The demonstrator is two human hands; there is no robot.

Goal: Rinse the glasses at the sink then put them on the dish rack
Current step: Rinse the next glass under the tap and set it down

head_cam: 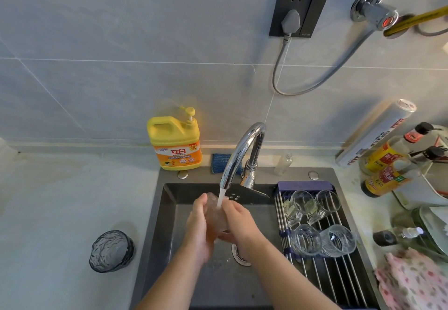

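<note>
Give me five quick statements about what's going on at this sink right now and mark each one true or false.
1. Both hands hold a clear drinking glass under running water from the chrome curved faucet. True: the left hand and right hand cup it in the stream.
2. The metal roll-up dish rack holds no glasses. False: four clear glasses lie on it.
3. A smoky grey textured glass bowl sits on the counter left of the dark sink. True.
4. The yellow pump bottle of dish soap stands inside the sink. False: it stands on the ledge behind the sink, against the wall.
5. The faucet is off. False: water is flowing.
</note>
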